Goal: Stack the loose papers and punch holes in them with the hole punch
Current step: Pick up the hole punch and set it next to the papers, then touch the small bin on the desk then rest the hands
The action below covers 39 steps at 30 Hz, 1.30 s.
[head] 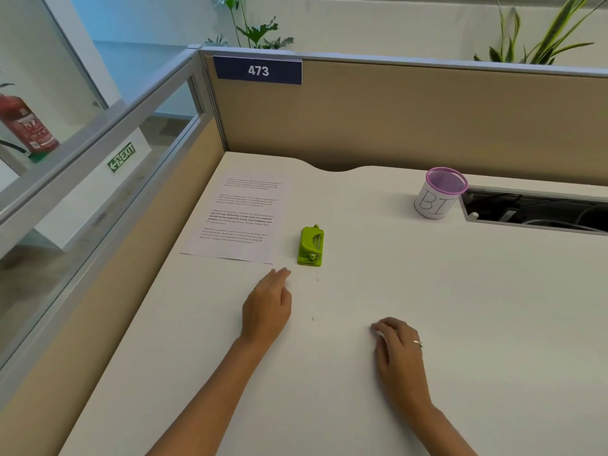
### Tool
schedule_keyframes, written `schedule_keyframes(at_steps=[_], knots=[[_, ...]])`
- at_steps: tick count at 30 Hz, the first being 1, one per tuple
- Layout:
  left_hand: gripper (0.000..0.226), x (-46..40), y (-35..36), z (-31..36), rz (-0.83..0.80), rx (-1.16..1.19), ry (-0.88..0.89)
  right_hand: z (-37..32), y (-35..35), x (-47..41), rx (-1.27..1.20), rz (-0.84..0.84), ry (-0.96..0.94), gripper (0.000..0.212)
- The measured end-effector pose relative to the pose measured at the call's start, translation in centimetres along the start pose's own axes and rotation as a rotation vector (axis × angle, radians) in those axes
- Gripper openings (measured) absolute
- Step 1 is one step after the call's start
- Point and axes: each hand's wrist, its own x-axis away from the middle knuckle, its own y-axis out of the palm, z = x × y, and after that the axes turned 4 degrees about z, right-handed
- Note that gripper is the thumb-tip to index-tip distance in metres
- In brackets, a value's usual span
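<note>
White numbers "473" show on the blue sign [257, 70], and the purple mesh cup [439, 196] has a paper wrap with "BI" written on it. Printed white paper [241, 215] lies flat on the white desk [493, 307], with the small green hole punch [311, 245] just beside it. The left hand [267, 307] lies open with fingertips near both, and the right hand [399, 350] rests on the desk, holding nothing.

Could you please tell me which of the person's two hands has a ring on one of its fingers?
The right hand wears the ring, low and right on the desk. The left hand, nearer the papers, has bare fingers.
</note>
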Motion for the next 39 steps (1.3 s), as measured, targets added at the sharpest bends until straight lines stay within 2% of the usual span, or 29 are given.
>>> schedule_keyframes(at_steps=[3, 6, 11, 14, 19, 23, 25, 27, 29, 30, 33, 35, 37, 39], knots=[[0.041, 2.3, 0.0, -2.5, -0.099, -0.100, 0.128, -2.4, 0.9, -2.4, -0.027, -0.118, -0.113, 0.025], [0.045, 3.7, 0.0, -3.5, -0.110, -0.229, 0.209, -5.4, 2.0, -5.6, -0.009, -0.224, -0.228, 0.029], [0.047, 3.9, 0.0, -3.3, -0.096, -0.258, 0.196, -8.4, 4.0, -9.6, 0.144, -0.293, -0.325, 0.038], [0.047, 3.9, -0.1, -3.4, -0.111, -0.260, 0.188, -8.8, 4.7, -9.8, 0.235, -0.355, -0.350, 0.032], [0.047, 3.9, -0.2, -3.4, -0.106, -0.251, 0.183, -8.1, 5.0, -6.6, 0.201, -0.364, -0.370, 0.030], [0.046, 3.9, -0.2, -3.5, -0.096, -0.243, 0.187, -8.2, 4.3, -3.0, -0.077, -0.334, -0.208, 0.025], [0.046, 3.9, -0.2, -3.6, -0.101, -0.237, 0.189, -8.0, 4.1, -2.9, -0.211, -0.198, -0.069, 0.023], [0.046, 3.9, -0.1, -3.7, -0.111, -0.241, 0.189, -7.6, 3.8, -3.5, -0.382, -0.083, 0.173, 0.029], [0.047, 3.9, 0.0, -3.8, -0.118, -0.244, 0.188, -7.5, 3.5, -3.9, -0.502, -0.057, 0.376, 0.032], [0.047, 3.9, 0.0, -3.9, -0.117, -0.241, 0.190, -7.6, 3.4, -3.8, -0.504, -0.042, 0.385, 0.031], [0.046, 3.9, 0.1, -3.9, -0.109, -0.240, 0.197, -8.3, 3.8, -2.9, -0.295, -0.041, 0.098, 0.023], [0.046, 3.8, 0.1, -3.9, -0.103, -0.242, 0.196, -8.9, 4.4, -2.0, -0.123, -0.203, -0.086, 0.029], [0.046, 3.8, 0.1, -3.8, -0.106, -0.240, 0.197, -9.4, 4.7, -1.2, -0.013, -0.317, -0.126, 0.034], [0.046, 3.8, 0.0, -3.9, -0.112, -0.237, 0.199, -9.7, 4.9, -1.1, 0.109, -0.298, -0.225, 0.029]])
